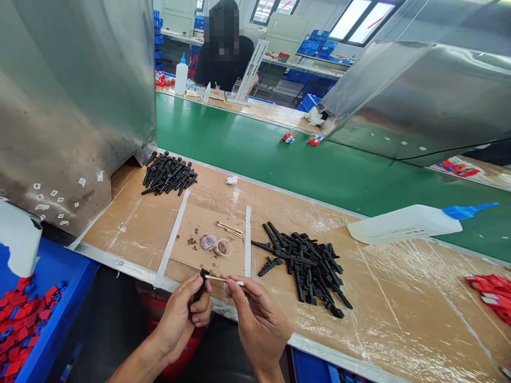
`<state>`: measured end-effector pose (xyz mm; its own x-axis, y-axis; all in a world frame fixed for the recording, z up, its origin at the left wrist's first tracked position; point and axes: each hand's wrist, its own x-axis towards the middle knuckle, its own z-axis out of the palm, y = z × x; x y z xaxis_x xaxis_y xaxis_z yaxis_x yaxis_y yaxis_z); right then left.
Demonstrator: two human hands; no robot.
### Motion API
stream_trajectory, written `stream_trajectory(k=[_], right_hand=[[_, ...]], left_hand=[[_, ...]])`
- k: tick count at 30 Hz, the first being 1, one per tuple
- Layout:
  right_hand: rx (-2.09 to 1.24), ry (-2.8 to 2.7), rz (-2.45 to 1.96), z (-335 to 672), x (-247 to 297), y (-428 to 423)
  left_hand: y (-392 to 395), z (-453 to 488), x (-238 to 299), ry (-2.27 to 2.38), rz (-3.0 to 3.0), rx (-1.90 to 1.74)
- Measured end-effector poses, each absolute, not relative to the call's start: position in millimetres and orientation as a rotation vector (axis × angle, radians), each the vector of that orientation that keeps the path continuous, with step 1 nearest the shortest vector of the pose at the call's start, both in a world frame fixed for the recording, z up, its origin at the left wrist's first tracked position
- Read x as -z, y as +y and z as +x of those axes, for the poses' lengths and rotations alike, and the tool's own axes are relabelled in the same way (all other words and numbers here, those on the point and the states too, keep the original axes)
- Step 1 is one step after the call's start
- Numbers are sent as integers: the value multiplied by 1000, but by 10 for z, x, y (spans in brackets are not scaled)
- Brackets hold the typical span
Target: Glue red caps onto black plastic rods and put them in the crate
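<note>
My left hand [187, 314] is closed around a small black plastic part [200, 284], held at the near edge of the cardboard-covered bench [399, 319]. My right hand [255, 314] pinches a cotton swab [223, 280], whose tip touches the top of the black part. Just beyond my hands lie two small clear round caps [215, 245] and two more swabs [229, 229]. A heap of black parts [307, 263] lies right of my hands. Another pile of black parts [167, 175] lies at the far left.
A white squeeze bottle with a blue nozzle [411, 223] lies on its side at the right. A green conveyor belt [279, 154] runs behind the bench. A blue bin of red pieces [27, 319] sits lower left. Another person [223, 48] sits across the belt.
</note>
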<state>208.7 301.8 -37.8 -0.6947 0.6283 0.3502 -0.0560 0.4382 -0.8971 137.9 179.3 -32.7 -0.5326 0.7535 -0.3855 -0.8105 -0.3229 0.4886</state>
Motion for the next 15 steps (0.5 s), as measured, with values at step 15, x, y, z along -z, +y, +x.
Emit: stream_trajectory(k=[15], right_hand=[[-1206,-2058,-421,2093,412,3018]], left_hand=[[1793,1387,290,836,-108,-1969]])
